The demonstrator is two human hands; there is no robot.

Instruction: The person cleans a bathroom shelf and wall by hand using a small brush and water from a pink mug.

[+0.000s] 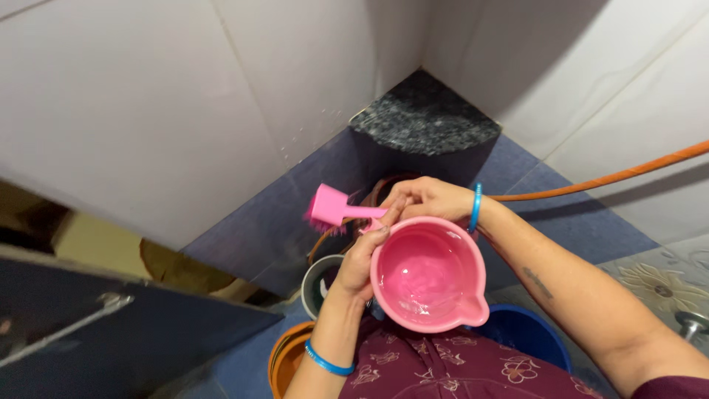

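My left hand (360, 264) grips the left rim of a round pink plastic jug (430, 273) with a pour spout, thumb hooked over the edge. The jug is tilted toward me and its wet inside shows. My right hand (428, 198) reaches in over the jug's far rim and pinches the handle end of a pink scrub brush (330, 207). The brush head sticks out to the left, bristles down, just beyond the jug. Both wrists carry a blue bangle.
An orange hose (605, 177) runs from behind my right wrist to the right wall. A black speckled stone corner shelf (425, 118) sits between white tiled walls. Below the jug stand a grey bucket (314, 284), an orange bucket (284, 362) and a blue bucket (528, 332). A dark door (111, 332) is at left.
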